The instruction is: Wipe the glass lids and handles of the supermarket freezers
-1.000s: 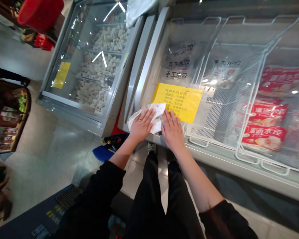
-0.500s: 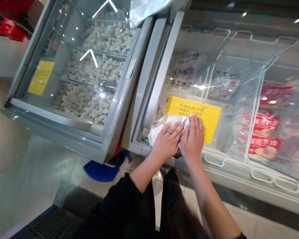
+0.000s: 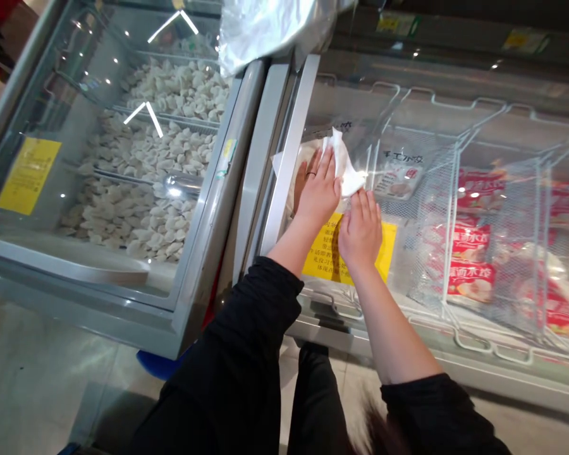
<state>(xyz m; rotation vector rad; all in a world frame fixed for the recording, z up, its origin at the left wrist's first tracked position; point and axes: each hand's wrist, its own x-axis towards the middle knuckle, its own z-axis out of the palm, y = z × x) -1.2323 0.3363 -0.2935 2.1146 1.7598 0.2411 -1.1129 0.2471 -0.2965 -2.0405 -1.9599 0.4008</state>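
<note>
White cloth (image 3: 344, 165): lies crumpled on the glass lid (image 3: 410, 230) of the right-hand freezer, toward the lid's left side, just beyond a yellow notice. One corner stands up loose past the fingertips; a second sticks out to the right.

Left hand (image 3: 318, 186): flat, long fingers laid side by side over the cloth, ring on one finger. It presses rather than grips.

Right hand (image 3: 360, 230): also flat, not closed around anything, over the upper part of the yellow notice (image 3: 318, 254). Its fingertips meet the cloth's lower right edge; whether they bear on it, cannot tell.

Step in hand, judged: cloth work over glass. For a good result, the folds want smoothing so that the whole palm bears through fabric — bare fingertips would likely leave prints. Tucking in the loose corners should stop them doubling under. Pressure is best even and moderate; overlapping straight strokes would suit the pane. Care is due at the notice's edges, which a bunched cloth might catch, and along the metal frame (image 3: 298, 120) just left of the hand, where a folded cloth edge would reach better than a palm.

Around: wire baskets below the glass, with red packets (image 3: 469, 281) and a white packet (image 3: 399, 181). Left: a second freezer — loose dumplings (image 3: 164, 145), metal scoop (image 3: 184, 184). Clear plastic sheet (image 3: 275, 31) beyond, between both.
</note>
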